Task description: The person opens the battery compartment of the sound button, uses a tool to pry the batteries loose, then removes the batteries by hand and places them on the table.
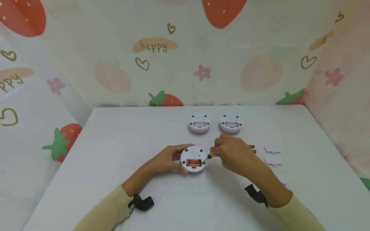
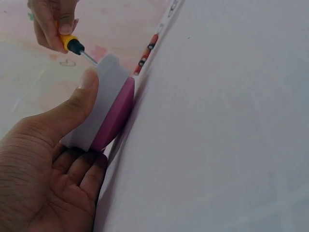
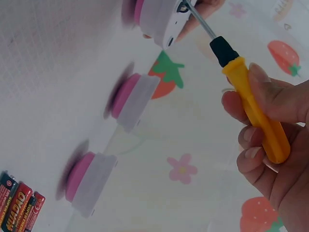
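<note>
A round white device [image 1: 193, 151] with a pink underside lies on the table, its battery compartment facing up. Red batteries [image 1: 194, 165] sit side by side in that compartment. My left hand [image 1: 166, 159] holds the device from the left, thumb on the near rim and fingers round the far side. A screwdriver [image 3: 254, 107] with a yellow handle and black collar is gripped in my right hand [image 1: 234, 154]. Its metal shaft slants down, with the tip at the right end of the battery compartment. In the right wrist view, thumb and curled fingers wrap the handle.
Two similar round devices, the left one [image 1: 199, 129] and the right one [image 1: 231, 129], stand farther back with bare compartments. Several loose batteries [image 3: 19, 207] lie beyond my right hand. White battery covers [image 1: 272, 161] are at the right, one partly behind my right forearm.
</note>
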The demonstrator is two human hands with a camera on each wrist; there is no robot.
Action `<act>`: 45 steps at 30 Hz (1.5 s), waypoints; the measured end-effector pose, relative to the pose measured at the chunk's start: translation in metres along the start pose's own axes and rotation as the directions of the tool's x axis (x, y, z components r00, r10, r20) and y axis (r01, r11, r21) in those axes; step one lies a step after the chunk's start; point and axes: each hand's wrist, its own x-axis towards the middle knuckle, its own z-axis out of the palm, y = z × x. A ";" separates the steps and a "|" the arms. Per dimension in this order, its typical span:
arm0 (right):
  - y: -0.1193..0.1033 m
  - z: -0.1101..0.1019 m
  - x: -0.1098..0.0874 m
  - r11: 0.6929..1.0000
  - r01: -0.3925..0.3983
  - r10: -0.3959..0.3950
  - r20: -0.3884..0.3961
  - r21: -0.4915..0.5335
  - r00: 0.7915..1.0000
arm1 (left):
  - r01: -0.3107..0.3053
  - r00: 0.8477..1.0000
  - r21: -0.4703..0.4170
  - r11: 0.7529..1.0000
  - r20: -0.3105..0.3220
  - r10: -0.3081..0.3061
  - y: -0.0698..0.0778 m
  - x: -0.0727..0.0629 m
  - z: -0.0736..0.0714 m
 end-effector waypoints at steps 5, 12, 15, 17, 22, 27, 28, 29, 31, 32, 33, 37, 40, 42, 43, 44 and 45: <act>0.000 -0.002 0.001 1.000 0.009 -0.009 0.001 -0.018 1.000 | 0.000 1.000 -0.004 1.000 -0.008 0.000 0.001 -0.001 -0.001; -0.002 -0.005 0.000 1.000 -0.006 0.006 0.030 -0.015 1.000 | 0.009 1.000 -0.011 1.000 -0.001 -0.009 0.001 0.000 0.000; -0.003 -0.005 -0.001 1.000 -0.006 0.007 0.028 -0.012 1.000 | 0.010 1.000 -0.009 1.000 0.001 -0.010 0.001 0.000 0.001; -0.004 -0.005 -0.002 1.000 -0.007 0.007 0.024 -0.006 1.000 | 0.010 1.000 -0.007 1.000 0.006 -0.010 0.001 -0.001 0.000; -0.005 -0.003 -0.003 1.000 -0.003 0.003 0.013 -0.007 1.000 | -0.010 1.000 -0.005 1.000 0.021 0.010 0.001 -0.002 -0.001; -0.007 -0.002 0.000 1.000 0.003 -0.002 0.024 -0.028 1.000 | -0.015 1.000 -0.013 1.000 0.017 0.015 0.002 -0.001 -0.001; -0.008 -0.003 0.000 0.999 0.006 -0.005 0.029 -0.033 1.000 | -0.012 1.000 -0.013 1.000 0.016 0.013 0.001 -0.001 -0.001; -0.008 -0.003 0.001 0.999 0.006 -0.005 0.033 -0.037 0.999 | -0.010 1.000 -0.011 1.000 0.013 0.010 0.001 -0.001 -0.001; -0.008 -0.003 0.001 0.999 0.006 -0.004 0.039 -0.041 0.999 | -0.010 1.000 -0.011 1.000 0.015 0.010 0.001 -0.001 -0.001; -0.008 -0.003 0.000 0.999 0.005 -0.004 0.038 -0.043 0.999 | -0.011 1.000 -0.009 1.000 0.016 0.011 0.001 0.000 -0.001; -0.008 -0.002 0.000 0.999 0.005 -0.003 0.034 -0.045 0.999 | -0.013 1.000 -0.005 1.000 0.014 0.013 0.000 0.000 -0.001; -0.006 -0.001 0.000 0.999 0.014 -0.014 0.001 -0.048 1.000 | -0.019 1.000 0.001 1.000 0.010 0.019 0.000 0.002 -0.001; -0.002 0.000 0.001 0.999 0.027 -0.028 -0.031 -0.036 0.999 | -0.013 1.000 0.000 1.000 0.004 0.013 0.001 0.002 -0.001; -0.001 0.001 0.000 1.000 0.028 -0.028 -0.044 -0.014 0.999 | -0.001 1.000 0.002 1.000 -0.004 0.001 0.001 0.001 0.000; 0.000 0.001 0.000 1.000 0.024 -0.024 -0.044 -0.001 0.999 | 0.005 1.000 0.002 1.000 -0.006 -0.005 0.001 0.001 0.000; 0.000 0.001 -0.001 1.000 0.015 -0.015 -0.042 0.011 0.999 | 0.006 1.000 0.001 1.000 -0.006 -0.006 0.001 0.001 0.001; 0.000 0.001 -0.001 1.000 0.009 -0.008 -0.041 0.021 0.999 | 0.008 1.000 0.003 1.000 -0.006 -0.008 0.001 0.000 0.001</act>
